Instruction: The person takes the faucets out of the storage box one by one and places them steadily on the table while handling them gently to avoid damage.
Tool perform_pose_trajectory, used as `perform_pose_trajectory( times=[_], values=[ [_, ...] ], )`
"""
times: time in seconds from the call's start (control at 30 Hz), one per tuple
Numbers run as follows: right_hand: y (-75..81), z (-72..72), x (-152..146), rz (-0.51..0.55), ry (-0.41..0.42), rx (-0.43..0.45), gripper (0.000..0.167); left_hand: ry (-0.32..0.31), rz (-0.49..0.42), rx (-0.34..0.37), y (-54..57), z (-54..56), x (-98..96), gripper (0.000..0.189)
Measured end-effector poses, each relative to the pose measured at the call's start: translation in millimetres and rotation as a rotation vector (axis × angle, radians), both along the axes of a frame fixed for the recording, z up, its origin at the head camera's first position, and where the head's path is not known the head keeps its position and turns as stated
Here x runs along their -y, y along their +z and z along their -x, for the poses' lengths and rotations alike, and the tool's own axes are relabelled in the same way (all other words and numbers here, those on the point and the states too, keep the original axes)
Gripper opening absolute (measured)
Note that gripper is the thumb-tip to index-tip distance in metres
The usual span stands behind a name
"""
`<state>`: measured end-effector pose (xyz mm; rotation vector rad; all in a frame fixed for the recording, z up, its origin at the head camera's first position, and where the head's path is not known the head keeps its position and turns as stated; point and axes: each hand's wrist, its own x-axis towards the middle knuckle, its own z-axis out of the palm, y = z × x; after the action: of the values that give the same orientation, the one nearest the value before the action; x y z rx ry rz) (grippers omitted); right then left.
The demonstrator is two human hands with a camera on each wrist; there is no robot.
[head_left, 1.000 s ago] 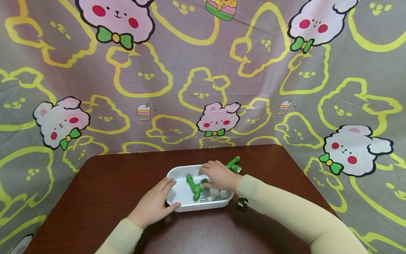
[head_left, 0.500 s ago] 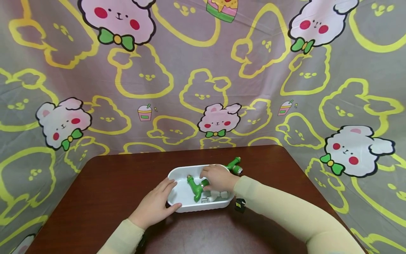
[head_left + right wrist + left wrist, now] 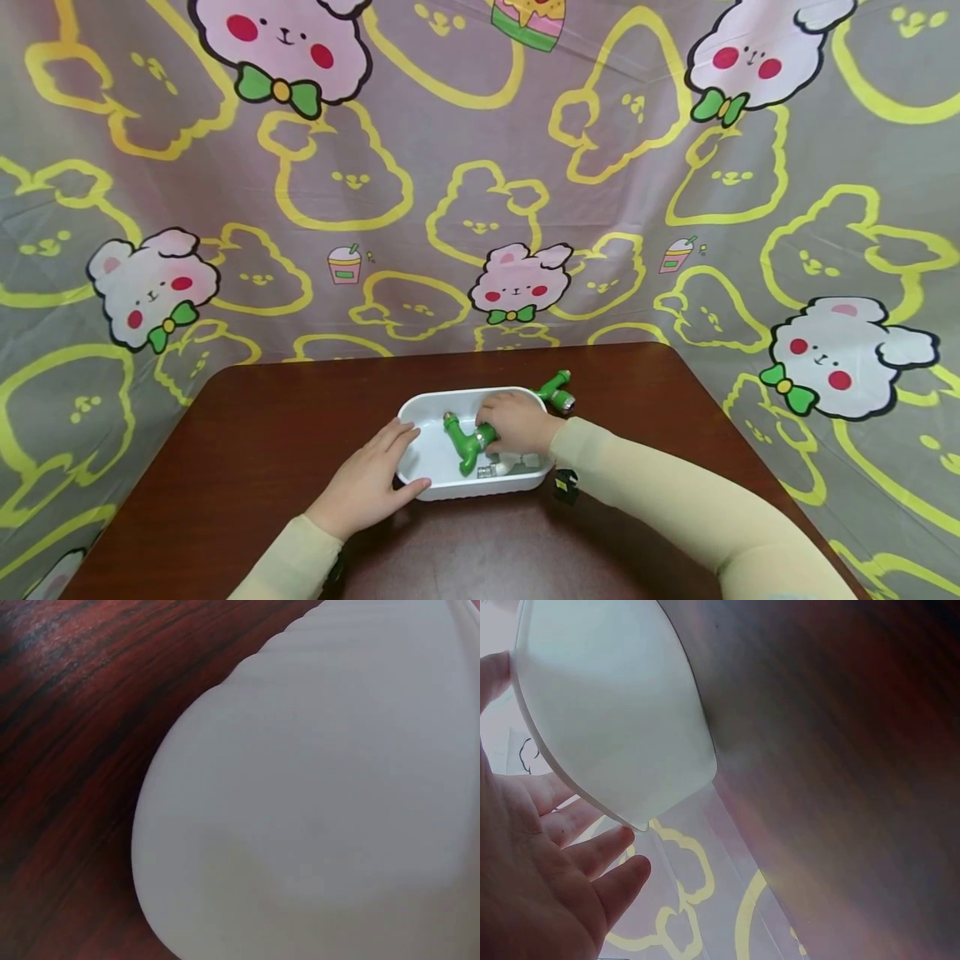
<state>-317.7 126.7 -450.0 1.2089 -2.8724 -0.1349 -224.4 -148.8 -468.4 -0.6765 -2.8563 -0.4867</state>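
Note:
In the head view, a white oval plastic tub (image 3: 431, 492) stands on the table. A green tap (image 3: 467, 443) with a brass-coloured threaded end lies inside it. My right hand (image 3: 517, 423) reaches into the tub's right half, and its thumb and fingers hold the tap's right end, partly covering it. Below that hand lies a white fitting (image 3: 495, 469) with a silver end, partly hidden. My left hand (image 3: 367, 479) rests on the tub's left rim with fingers spread. The left wrist view shows the left fingertips at the tub's rim (image 3: 562, 776).
Another green tap (image 3: 557, 392) with a silver end lies on the table just behind the tub's far right corner. The dark red-brown table (image 3: 300, 417) has a patterned cloth (image 3: 420, 200) hanging behind it and at both sides.
My right hand has sunk a little lower into the tub and closed in on the green tap's right end. The left hand has stayed at the rim.

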Motion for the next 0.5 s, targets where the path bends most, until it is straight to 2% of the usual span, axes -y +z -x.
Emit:
perform_pose_trajectory(
  times=[0.5],
  values=[
    [-6.5, 3.9, -0.4, 0.025, 0.006, 0.03, 0.037, -0.014, -0.001, -0.027, 0.4, -0.5, 0.6, 0.075]
  ],
)
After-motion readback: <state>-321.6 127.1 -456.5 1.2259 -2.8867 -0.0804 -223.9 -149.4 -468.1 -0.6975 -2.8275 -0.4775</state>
